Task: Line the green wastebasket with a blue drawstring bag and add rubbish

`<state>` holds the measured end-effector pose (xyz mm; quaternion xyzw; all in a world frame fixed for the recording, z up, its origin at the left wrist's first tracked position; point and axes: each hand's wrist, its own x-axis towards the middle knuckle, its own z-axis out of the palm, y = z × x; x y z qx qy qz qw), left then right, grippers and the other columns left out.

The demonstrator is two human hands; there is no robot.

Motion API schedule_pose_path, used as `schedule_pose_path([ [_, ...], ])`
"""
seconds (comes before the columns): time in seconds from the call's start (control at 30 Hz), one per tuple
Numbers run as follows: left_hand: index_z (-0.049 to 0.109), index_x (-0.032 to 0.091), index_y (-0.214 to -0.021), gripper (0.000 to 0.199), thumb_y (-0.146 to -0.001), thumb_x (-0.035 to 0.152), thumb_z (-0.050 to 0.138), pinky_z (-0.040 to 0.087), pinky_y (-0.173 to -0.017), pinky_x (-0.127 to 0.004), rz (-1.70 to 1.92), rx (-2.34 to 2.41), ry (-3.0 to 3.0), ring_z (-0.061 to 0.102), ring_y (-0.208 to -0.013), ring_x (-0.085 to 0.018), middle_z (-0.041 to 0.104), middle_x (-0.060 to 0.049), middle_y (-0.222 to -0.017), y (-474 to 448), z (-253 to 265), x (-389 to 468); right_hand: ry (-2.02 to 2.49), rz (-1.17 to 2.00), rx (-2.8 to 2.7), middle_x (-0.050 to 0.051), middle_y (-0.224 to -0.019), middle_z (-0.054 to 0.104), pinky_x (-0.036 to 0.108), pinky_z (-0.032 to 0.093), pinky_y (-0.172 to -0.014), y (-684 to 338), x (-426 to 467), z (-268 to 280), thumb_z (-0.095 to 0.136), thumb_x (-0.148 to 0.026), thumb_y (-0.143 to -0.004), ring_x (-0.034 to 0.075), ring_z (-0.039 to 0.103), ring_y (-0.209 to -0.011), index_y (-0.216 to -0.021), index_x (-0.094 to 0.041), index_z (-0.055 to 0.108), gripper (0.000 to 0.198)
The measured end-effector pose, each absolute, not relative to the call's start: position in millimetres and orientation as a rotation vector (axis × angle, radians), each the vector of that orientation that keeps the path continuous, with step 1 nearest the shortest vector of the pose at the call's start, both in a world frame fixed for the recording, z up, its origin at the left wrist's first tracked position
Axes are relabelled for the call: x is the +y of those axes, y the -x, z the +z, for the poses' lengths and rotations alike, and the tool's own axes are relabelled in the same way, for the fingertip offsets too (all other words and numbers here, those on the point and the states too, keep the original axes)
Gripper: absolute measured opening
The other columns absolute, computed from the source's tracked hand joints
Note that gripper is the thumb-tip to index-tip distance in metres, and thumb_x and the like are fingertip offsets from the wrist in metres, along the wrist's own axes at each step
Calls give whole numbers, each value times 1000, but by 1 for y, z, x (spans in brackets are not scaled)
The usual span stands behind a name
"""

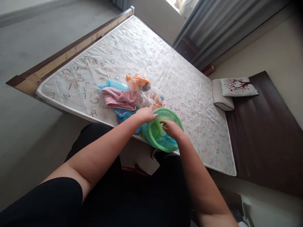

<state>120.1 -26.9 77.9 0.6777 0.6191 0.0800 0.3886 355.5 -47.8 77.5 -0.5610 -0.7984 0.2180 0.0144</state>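
A green mesh basket (181,124) sits at the near edge of the bed, its round opening facing up toward me. Blue plastic shows through its lower wall. My left hand (145,114) is at the basket's left rim, thumb and a finger apart; whether it touches the rim is unclear. Over the opening, my right hand (171,129) has loosely bent fingers, one stretched out, with nothing visible in them. Just beyond my left hand lie a pink towel (120,98), a light blue plastic bag (113,84), clear-and-orange plastic bags (139,81) and a darker blue bag (124,116).
The bed's letter-printed mattress (184,82) spreads out ahead, with a wooden footboard (75,47) on the left. A patterned pillow (238,86) and a pale cushion (220,94) lie by the dark headboard (265,132). Grey curtains (217,25) hang at the back.
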Motion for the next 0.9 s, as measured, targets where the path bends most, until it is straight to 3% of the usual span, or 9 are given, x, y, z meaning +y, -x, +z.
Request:
schedule_pose_path([
  [0.07, 54, 9, -155, 75, -103, 62, 51, 56, -106, -48, 196, 1639, -1703, 71, -131, -42, 73, -26, -139, -118, 80, -26, 1786, 503, -2287, 12, -118, 78, 45, 58, -105, -381, -60, 88, 45, -24, -101, 25, 73, -109, -129, -19, 74, 40],
  [0.17, 69, 12, -139, 60, -102, 57, 51, 58, -102, -46, 237, 1655, -1771, 74, -125, -40, 76, -24, -134, -116, 84, -27, 1821, 49, -1634, 16, -124, 74, 51, 51, -116, -416, -80, 88, 53, -39, -96, 31, 68, -124, -114, -19, 74, 35],
  [0.23, 72, 17, -138, 50, -100, 44, 55, 59, -101, -43, 304, 1633, -1865, 75, -121, -37, 79, -19, -129, -119, 85, -28, 1949, 200, -1383, 17, -133, 70, 52, 53, -113, -435, -88, 77, 64, -46, -86, 34, 66, -128, -116, -20, 71, 41],
  [0.3, 71, 21, -143, 49, -98, 35, 57, 59, -100, -40, 353, 1627, -1942, 77, -118, -33, 81, -15, -126, -123, 84, -30, 2036, 631, -1233, 16, -132, 71, 47, 60, -99, -447, -90, 62, 74, -48, -75, 33, 70, -120, -121, -23, 68, 53],
  [0.43, 73, 26, -145, 47, -100, 32, 58, 58, -99, -37, 366, 1614, -2068, 78, -113, -29, 83, -10, -120, -131, 82, -33, 1906, 1163, -947, 3, -89, 73, 31, 56, -66, -452, -86, 40, 69, -32, -60, 21, 67, -77, -111, -23, 68, 52],
  [0.5, 75, 28, -143, 45, -102, 34, 58, 57, -98, -36, 382, 1587, -2111, 78, -109, -28, 84, -8, -114, -132, 83, -34, 1845, 1191, -844, -2, -76, 68, 28, 51, -59, -453, -82, 40, 64, -28, -54, 18, 60, -67, -108, -22, 67, 54],
  [0.63, 71, 25, -149, 49, -108, 44, 54, 57, -97, -37, 466, 1568, -2068, 78, -104, -28, 84, -9, -107, -127, 85, -33, 1769, 1209, -793, -1, -78, 68, 29, 52, -60, -468, -67, 45, 64, -24, -52, 19, 61, -69, -106, -23, 67, 55],
  [0.77, 66, 19, -155, 54, -108, 43, 54, 55, -106, -40, 450, 1666, -1964, 76, -114, -30, 82, -13, -117, -112, 76, -23, 1743, 1086, -694, -1, -78, 66, 31, 53, -63, -489, -55, 39, 58, -21, -51, 19, 61, -70, -103, -23, 65, 53],
  [0.9, 75, 19, -141, 46, -105, 41, 58, 53, -112, -40, 245, 1643, -1919, 74, -120, -31, 80, -13, -127, -102, 63, -18, 1695, 1024, -670, -1, -80, 64, 33, 56, -68, -497, -49, 29, 56, -20, -53, 18, 60, -73, -103, -24, 64, 50],
])
